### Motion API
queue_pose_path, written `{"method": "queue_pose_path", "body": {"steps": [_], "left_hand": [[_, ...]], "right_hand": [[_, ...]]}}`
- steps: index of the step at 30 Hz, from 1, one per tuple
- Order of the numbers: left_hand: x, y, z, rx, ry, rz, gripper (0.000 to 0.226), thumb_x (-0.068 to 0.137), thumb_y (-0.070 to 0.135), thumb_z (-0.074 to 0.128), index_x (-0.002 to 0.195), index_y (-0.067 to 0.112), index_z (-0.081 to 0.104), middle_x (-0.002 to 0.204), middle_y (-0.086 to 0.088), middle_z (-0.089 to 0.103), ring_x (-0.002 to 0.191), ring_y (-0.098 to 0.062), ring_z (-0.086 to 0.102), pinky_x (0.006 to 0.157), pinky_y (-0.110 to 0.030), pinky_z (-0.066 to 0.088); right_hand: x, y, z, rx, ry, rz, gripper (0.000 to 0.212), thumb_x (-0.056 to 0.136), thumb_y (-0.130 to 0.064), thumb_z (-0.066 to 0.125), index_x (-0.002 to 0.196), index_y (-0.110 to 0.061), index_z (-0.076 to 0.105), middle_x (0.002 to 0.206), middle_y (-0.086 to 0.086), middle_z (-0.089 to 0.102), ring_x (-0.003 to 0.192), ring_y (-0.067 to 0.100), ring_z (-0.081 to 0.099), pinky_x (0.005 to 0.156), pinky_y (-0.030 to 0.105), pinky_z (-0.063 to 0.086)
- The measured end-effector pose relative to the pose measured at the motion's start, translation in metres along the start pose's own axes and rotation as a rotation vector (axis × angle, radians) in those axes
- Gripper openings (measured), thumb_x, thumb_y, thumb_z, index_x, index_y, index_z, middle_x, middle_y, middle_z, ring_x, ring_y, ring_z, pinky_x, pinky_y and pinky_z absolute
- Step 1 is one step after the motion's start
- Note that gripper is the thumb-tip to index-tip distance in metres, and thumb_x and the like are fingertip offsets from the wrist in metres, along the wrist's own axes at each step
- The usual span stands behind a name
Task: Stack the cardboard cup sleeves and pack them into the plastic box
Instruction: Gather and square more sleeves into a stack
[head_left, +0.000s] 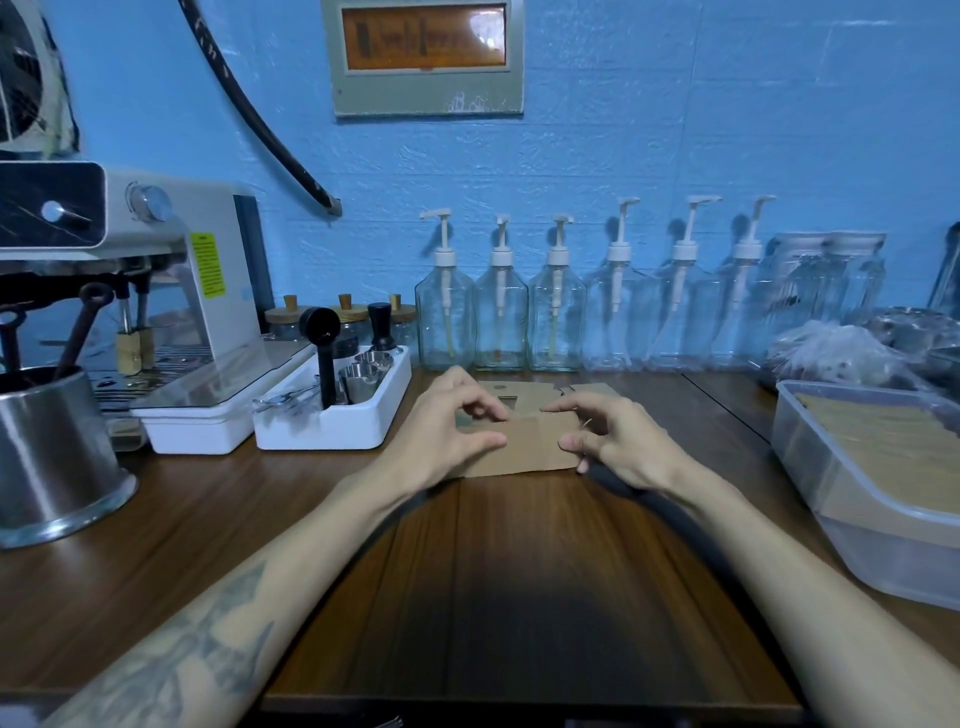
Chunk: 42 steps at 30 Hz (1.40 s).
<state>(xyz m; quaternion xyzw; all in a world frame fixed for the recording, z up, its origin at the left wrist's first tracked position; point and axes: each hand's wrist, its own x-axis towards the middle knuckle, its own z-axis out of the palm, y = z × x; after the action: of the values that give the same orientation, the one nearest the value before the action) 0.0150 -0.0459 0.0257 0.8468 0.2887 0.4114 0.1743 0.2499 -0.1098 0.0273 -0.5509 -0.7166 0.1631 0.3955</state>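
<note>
Mid-table on the dark wooden table (519, 597): flat brown cardboard cup sleeves (524, 447), left hand (447, 431) and right hand (618, 441) pinching their two ends. Clear plastic box (810, 467) at right already holds more sleeves.

Flat brown sleeves (524, 447) lying overlapped mid-table, more sleeves stacked flat inside clear plastic box (810, 467) at the right, box open-topped, well apart from them
</note>
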Motion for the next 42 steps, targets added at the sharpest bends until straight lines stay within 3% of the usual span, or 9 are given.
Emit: {"method": "queue_pose_path", "body": {"steps": [3,8,12,17,25,29,32,39,42], "left_hand": [[-0.001,-0.002,0.001,0.030,0.048,-0.023,0.045,0.068,0.032,0.088,0.101,0.042,0.060,0.107,0.014,0.044,0.108,-0.001,0.050,0.101,-0.018,0.040],[-0.004,-0.001,0.009,0.082,0.094,-0.023,0.035,0.064,0.043,0.088,0.091,0.038,0.067,0.100,0.017,0.053,0.098,-0.003,0.056,0.091,-0.033,0.050],[-0.001,0.001,0.014,0.180,0.069,-0.006,0.042,0.063,0.054,0.085,0.094,0.031,0.066,0.096,0.017,0.060,0.092,0.000,0.055,0.082,-0.030,0.047],[0.003,0.003,0.017,0.286,0.031,0.035,0.048,0.063,0.068,0.077,0.088,0.031,0.058,0.086,0.020,0.052,0.080,0.005,0.049,0.064,-0.013,0.031],[0.003,-0.004,0.009,0.262,0.018,0.020,0.045,0.063,0.078,0.068,0.077,0.040,0.049,0.072,0.025,0.051,0.070,0.009,0.047,0.060,-0.026,0.035],[0.003,-0.022,-0.001,0.181,0.012,-0.023,0.048,0.066,0.072,0.073,0.076,0.028,0.058,0.063,0.014,0.053,0.060,0.000,0.046,0.055,-0.018,0.034],[0.001,-0.035,-0.011,0.017,-0.023,-0.077,0.044,0.070,0.063,0.076,0.074,0.022,0.061,0.061,0.010,0.050,0.057,-0.003,0.042,0.055,-0.017,0.034],[0.014,-0.050,-0.014,0.255,0.104,-0.150,0.026,0.098,0.046,0.050,0.102,0.024,0.064,0.103,0.007,0.059,0.099,-0.007,0.057,0.085,-0.026,0.045],[0.028,-0.060,-0.010,0.394,-0.066,-0.308,0.052,0.097,0.049,0.051,0.137,0.015,0.049,0.137,-0.003,0.047,0.128,-0.019,0.046,0.107,-0.035,0.038]], "right_hand": [[-0.001,-0.004,0.002,0.084,-0.044,-0.026,0.041,0.093,0.001,0.061,0.111,-0.036,0.065,0.103,0.007,0.061,0.070,0.018,0.065,0.066,0.022,0.056],[-0.003,-0.006,0.006,0.110,-0.081,-0.013,0.045,0.096,0.000,0.055,0.119,-0.037,0.066,0.102,0.013,0.061,0.074,0.024,0.069,0.078,0.035,0.059],[-0.004,-0.010,0.011,0.215,-0.129,0.005,0.049,0.093,-0.001,0.049,0.119,-0.039,0.066,0.075,-0.012,0.065,0.068,0.012,0.064,0.081,0.036,0.059],[0.000,-0.008,0.020,0.033,-0.051,-0.059,0.034,0.094,-0.030,0.065,0.127,-0.036,0.063,0.081,0.013,0.071,0.068,0.022,0.062,0.078,0.045,0.056],[0.008,0.004,0.022,-0.050,-0.018,-0.054,0.025,0.093,-0.029,0.067,0.113,-0.042,0.060,0.070,0.010,0.068,0.058,0.019,0.060,0.063,0.025,0.051],[0.010,0.010,0.014,-0.072,-0.021,-0.010,0.023,0.094,-0.025,0.065,0.114,-0.034,0.063,0.084,-0.003,0.069,0.071,0.010,0.061,0.073,0.028,0.051],[0.007,0.014,0.005,-0.113,0.025,0.021,0.019,0.093,-0.027,0.066,0.107,-0.039,0.060,0.077,0.006,0.072,0.062,0.014,0.064,0.063,0.007,0.044],[0.004,0.023,-0.006,-0.118,0.048,0.046,0.022,0.092,-0.024,0.067,0.112,-0.032,0.064,0.060,-0.004,0.063,0.053,0.002,0.056,0.070,0.024,0.044],[0.003,0.023,-0.006,-0.114,0.056,0.032,0.020,0.093,-0.023,0.067,0.108,-0.036,0.063,0.060,-0.010,0.061,0.050,0.002,0.056,0.064,0.023,0.046]]}}
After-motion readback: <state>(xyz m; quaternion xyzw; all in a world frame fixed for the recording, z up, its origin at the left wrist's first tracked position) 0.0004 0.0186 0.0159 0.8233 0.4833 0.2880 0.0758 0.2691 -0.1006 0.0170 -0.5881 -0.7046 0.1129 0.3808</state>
